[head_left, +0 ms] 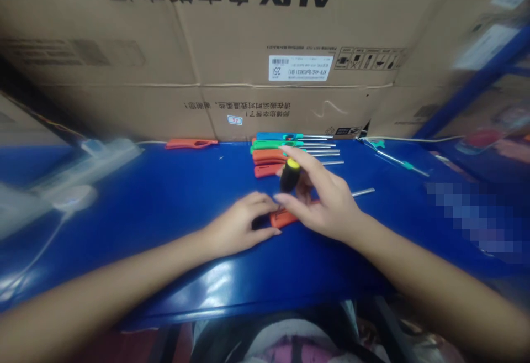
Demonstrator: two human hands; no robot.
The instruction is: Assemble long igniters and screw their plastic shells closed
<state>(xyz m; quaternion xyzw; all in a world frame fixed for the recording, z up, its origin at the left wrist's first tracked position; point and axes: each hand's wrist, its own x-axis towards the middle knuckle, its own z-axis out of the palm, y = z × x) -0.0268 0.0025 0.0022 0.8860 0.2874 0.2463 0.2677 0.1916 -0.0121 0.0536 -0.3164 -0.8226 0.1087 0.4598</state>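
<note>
Work in hand: a long-nosed lighter with an orange plastic handle and slim metal tube (284,218), lying on the glossy blue worktop (165,197) in front of the person. Left hand (236,225): narrow, fingers and thumb bracketing the butt end of this lighter. Right hand (331,203): curled around a stubby black screwdriver with a yellow cap (290,175), held roughly upright above the handle. The driver's tip is hidden behind the fingers, so I cannot tell whether it sits in a screw.

Progress, as judged: this piece is mid-operation. Just behind it lies a stacked row of similar lighters, a blue-handled one (273,136), a green-handled one (269,145) and orange-red ones (267,157), tubes to the right. They look whole; whether they count as done or waiting is not shown.

Unassembled, apparently: an orange plastic handle piece (190,143) at the back left, no tube visible, and a thin metal rod with green plastic bits (395,159) at the right. Behind everything stands a printed brown cardboard panel (232,37).
</note>
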